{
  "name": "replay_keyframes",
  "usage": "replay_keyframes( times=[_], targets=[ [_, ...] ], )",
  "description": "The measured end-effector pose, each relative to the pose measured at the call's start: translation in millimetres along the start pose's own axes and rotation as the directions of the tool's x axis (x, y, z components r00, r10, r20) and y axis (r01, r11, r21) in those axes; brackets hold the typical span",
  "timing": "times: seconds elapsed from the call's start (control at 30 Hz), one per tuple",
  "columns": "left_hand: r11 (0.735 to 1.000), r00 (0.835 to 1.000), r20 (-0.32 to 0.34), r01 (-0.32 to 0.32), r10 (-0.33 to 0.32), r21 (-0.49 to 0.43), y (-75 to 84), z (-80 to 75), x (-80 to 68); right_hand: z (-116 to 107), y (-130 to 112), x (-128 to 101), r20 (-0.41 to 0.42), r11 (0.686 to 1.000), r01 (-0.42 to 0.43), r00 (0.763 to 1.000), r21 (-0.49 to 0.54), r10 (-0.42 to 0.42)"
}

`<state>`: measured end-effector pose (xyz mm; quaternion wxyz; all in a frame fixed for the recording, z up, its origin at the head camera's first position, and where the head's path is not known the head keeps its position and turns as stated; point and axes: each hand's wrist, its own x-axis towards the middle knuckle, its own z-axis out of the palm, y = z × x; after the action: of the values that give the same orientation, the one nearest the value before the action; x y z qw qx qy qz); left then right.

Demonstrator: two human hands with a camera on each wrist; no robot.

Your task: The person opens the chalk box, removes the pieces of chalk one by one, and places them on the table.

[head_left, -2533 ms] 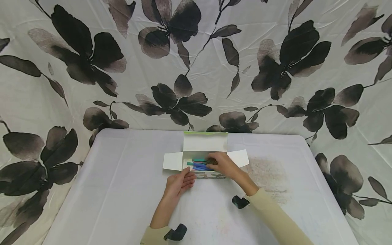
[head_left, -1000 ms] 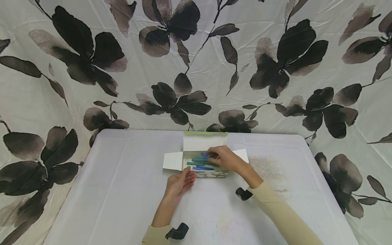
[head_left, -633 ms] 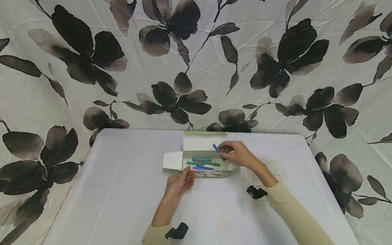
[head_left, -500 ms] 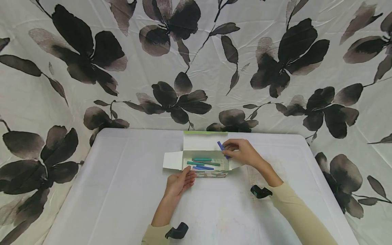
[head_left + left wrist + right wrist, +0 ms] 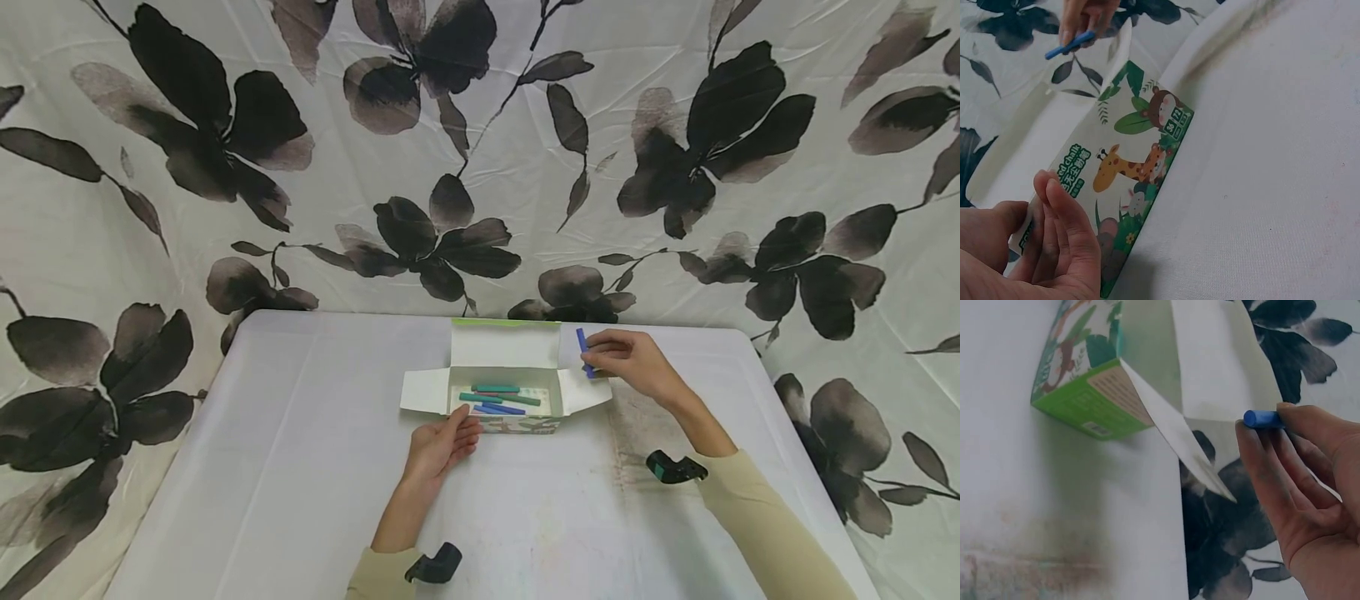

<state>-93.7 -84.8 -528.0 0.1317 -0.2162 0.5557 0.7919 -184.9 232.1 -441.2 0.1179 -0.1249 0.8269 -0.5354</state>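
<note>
Head view shows our right hand [image 5: 630,360] has lifted a blue crayon [image 5: 582,347], pinched, right of the crayon box [image 5: 517,424], while our left hand [image 5: 441,442], fingers seemingly relaxed, steadies it.

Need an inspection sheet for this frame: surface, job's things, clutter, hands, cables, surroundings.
Surface: white table, smudged stain at right.
Job's things: open box with green and blue sticks inside; blue stick lifted out, right of the box.
Clutter: nothing seen.
Hands: left hand rests straight-fingered against the box front; right hand pinches the blue stick.
Cables: nothing seen.
Surroundings: floral cloth backdrop; wrist cameras.
</note>
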Motion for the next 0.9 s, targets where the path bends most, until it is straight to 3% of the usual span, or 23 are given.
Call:
replay_keyframes(
  times=[0.17, 0.37, 0.67, 0.9],
  targets=[
    [1.0, 1.0, 0.008, -0.008, 0.008, 0.007, -1.3, -0.9, -0.6, -14.0, 3.7, -10.9, -0.041, 0.993, -0.059, 0.997, 0.099, 0.063],
    [1.0, 1.0, 0.007, -0.017, 0.017, 0.008, -2.2, -0.9, -0.9, -29.6, 13.7, -22.7, -0.093, 0.985, -0.072, 0.992, 0.156, 0.087],
    [1.0, 1.0, -0.006, -0.017, 0.017, 0.005, -1.6, -1.6, -0.2, -37.4, 39.6, -36.3, -0.148, 0.984, -0.167, 0.974, 0.055, 0.174],
    [1.0, 1.0, 0.003, -0.014, 0.014, 0.002, -2.6, -2.1, 1.1, -35.5, 68.5, -47.2, -0.168, 0.974, -0.217, 0.96, 0.057, 0.224]
  ],
)
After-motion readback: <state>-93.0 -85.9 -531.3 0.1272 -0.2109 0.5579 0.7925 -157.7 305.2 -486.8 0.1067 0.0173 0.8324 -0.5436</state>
